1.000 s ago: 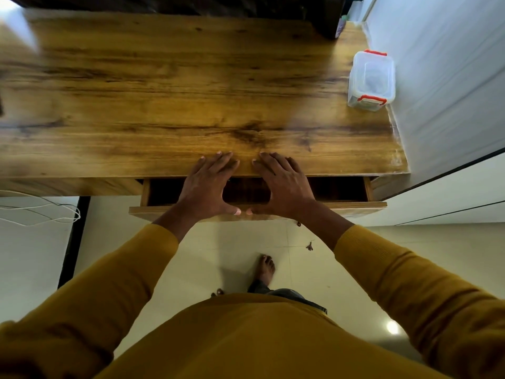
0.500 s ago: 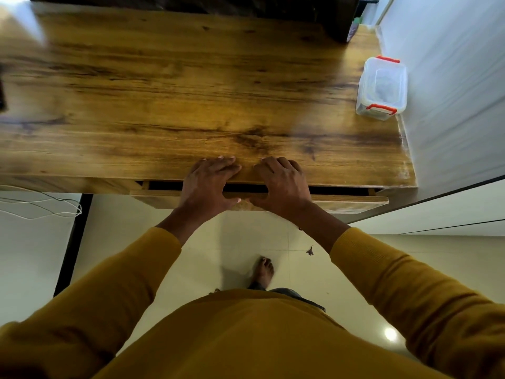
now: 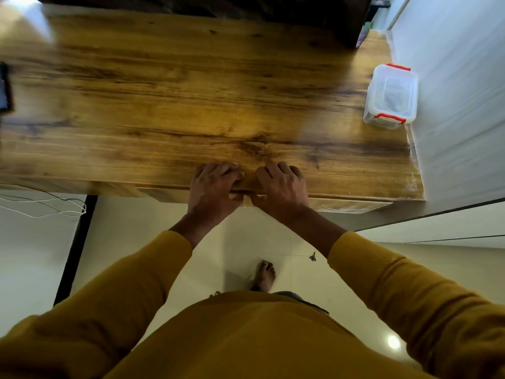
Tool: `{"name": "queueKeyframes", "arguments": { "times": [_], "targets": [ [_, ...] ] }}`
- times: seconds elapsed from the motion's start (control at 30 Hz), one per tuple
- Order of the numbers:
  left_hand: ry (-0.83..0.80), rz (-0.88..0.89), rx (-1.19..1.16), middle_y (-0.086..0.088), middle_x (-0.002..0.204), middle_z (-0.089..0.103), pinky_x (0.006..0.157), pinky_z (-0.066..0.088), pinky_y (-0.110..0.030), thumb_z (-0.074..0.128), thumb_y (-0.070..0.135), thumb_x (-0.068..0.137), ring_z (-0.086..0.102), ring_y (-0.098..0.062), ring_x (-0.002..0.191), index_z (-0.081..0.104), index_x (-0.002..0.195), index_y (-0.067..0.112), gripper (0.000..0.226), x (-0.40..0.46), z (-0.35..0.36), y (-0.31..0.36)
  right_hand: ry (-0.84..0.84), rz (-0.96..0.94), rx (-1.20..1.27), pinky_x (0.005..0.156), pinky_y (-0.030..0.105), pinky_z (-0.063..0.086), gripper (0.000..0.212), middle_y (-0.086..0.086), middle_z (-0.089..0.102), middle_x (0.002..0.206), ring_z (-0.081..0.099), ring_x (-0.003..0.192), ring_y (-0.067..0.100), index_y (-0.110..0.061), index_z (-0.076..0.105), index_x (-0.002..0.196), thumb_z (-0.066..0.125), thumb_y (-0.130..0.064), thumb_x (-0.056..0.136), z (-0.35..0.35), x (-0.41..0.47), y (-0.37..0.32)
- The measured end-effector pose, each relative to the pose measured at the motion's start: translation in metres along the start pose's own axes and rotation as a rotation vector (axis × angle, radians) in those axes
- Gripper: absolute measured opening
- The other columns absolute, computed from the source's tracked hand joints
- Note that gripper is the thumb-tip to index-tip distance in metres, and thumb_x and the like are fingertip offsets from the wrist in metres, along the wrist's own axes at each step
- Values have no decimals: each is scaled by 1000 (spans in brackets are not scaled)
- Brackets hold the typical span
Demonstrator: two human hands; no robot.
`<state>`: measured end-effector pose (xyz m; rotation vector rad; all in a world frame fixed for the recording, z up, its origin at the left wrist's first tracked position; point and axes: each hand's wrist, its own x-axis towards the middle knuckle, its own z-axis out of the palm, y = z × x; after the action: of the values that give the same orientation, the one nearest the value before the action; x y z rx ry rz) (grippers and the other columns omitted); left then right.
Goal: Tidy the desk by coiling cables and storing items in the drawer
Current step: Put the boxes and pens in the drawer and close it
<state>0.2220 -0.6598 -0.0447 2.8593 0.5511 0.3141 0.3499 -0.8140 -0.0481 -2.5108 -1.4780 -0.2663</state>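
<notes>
Both the left hand (image 3: 211, 188) and right hand (image 3: 278, 188) are pressing side by side, fingers curled over the bench (image 3: 164, 105) edge, on the drawer (image 3: 349, 205) front, which is running left-right directly beneath them.

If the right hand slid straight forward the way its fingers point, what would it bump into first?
Probably nothing soon: the right hand points across the bare desk top. The plastic box sits off to the right.
</notes>
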Motion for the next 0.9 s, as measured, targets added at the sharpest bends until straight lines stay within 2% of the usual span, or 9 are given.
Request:
{"name": "queueKeyframes", "arguments": {
  "times": [0.17, 0.43, 0.6, 0.67, 0.77, 0.9],
  "targets": [
    [19, 0, 29, 2, 121, 65, 96, 46, -44, 86, 40, 73, 58, -25, 109, 70, 110, 22, 44, 1, 2, 5, -17, -33, -9, 76, 43, 53, 48, 6, 63, 105, 63, 90, 27, -17, 61, 107, 78, -52, 80, -2, 4, 2],
    [16, 17, 124, -1, 120, 66, 90, 49, -41, 84, 40, 74, 59, -25, 105, 67, 115, 18, 49, -1, 7, 11, -66, -76, -60, 72, 42, 52, 44, 7, 63, 103, 62, 87, 27, -16, 62, 107, 69, -54, 86, 0, 8, 3],
    [27, 4, 73, -2, 114, 66, 87, 52, -41, 85, 39, 71, 60, -26, 101, 67, 113, 17, 50, 0, 7, 12, -103, -107, -18, 74, 42, 53, 48, 5, 64, 105, 62, 95, 26, -17, 64, 107, 74, -57, 81, -8, 15, 9],
    [-5, -5, 52, 1, 111, 63, 86, 52, -41, 80, 46, 72, 58, -25, 100, 65, 107, 21, 45, 5, 0, 10, -162, -121, -8, 76, 42, 54, 52, 3, 63, 107, 61, 99, 26, -18, 64, 108, 74, -61, 79, -13, 21, 12],
    [-5, 29, 23, 2, 111, 66, 84, 52, -42, 64, 56, 79, 60, -25, 103, 70, 99, 23, 39, 13, -8, 5, -231, -134, 17, 69, 38, 53, 49, 1, 66, 105, 64, 98, 26, -19, 69, 103, 73, -61, 79, -25, 38, 13],
    [99, 23, -65, -2, 117, 74, 85, 55, -42, 55, 46, 96, 67, -28, 106, 75, 110, 22, 34, 30, -19, -10, -306, -77, 159, 67, 32, 47, 38, -7, 68, 101, 66, 89, 20, -23, 71, 100, 64, -59, 91, -44, 72, 11]
  ]
}}
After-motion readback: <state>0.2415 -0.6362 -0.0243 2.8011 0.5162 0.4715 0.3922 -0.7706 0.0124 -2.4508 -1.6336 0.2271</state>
